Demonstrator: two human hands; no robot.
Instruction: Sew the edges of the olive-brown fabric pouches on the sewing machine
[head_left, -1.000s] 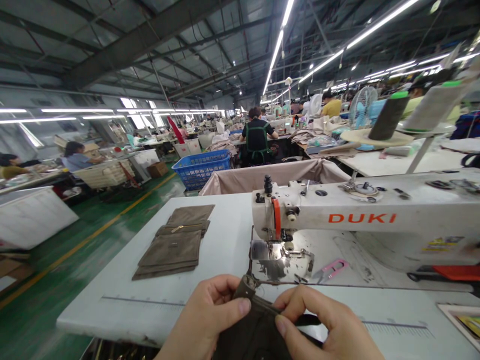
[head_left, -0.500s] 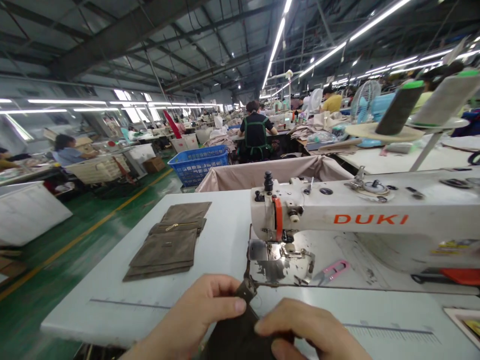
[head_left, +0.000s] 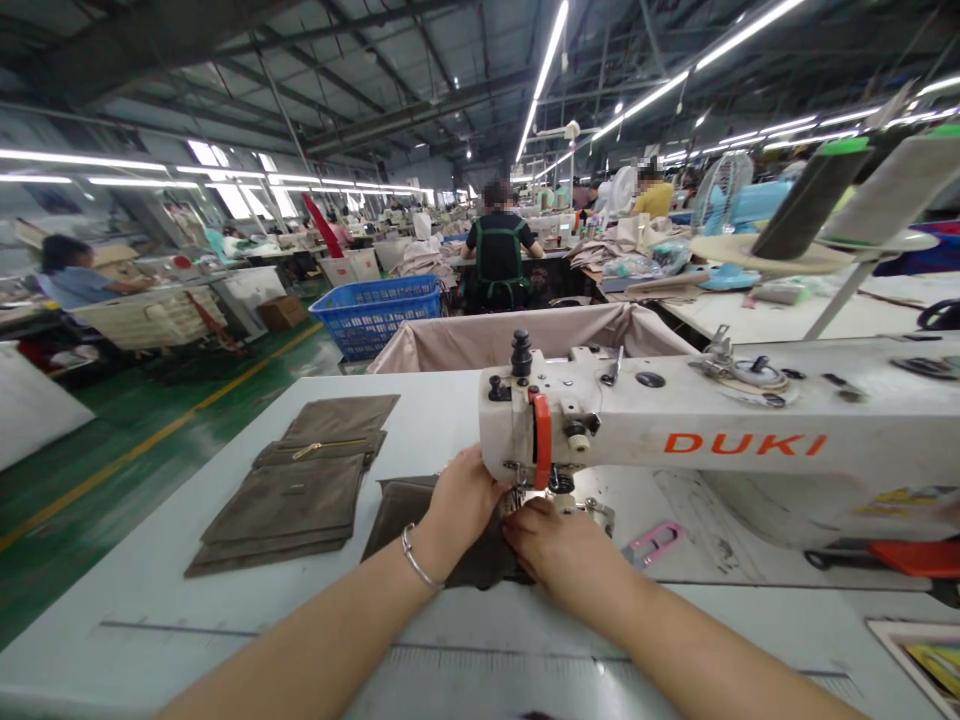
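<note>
A white DUKI sewing machine (head_left: 720, 435) stands on a pale table (head_left: 225, 620). An olive-brown fabric piece (head_left: 397, 510) lies flat under its needle end. My left hand (head_left: 459, 503), with a silver bracelet at the wrist, rests on the fabric with its fingers tucked under the machine head. My right hand (head_left: 559, 540) presses down on the fabric just right of the needle, fingers pointing toward the presser foot. The fingertips of both hands are partly hidden by the machine.
A stack of olive fabric pieces with a zipper (head_left: 300, 480) lies left on the table. Pink thread snips (head_left: 654, 543) lie right of the needle plate. Behind the table are a beige cloth bin (head_left: 525, 335), a blue basket (head_left: 375, 312) and other seated workers.
Both hands have moved forward from the table's near edge to the needle, carrying the fabric piece, which now lies spread flat under the machine head.
</note>
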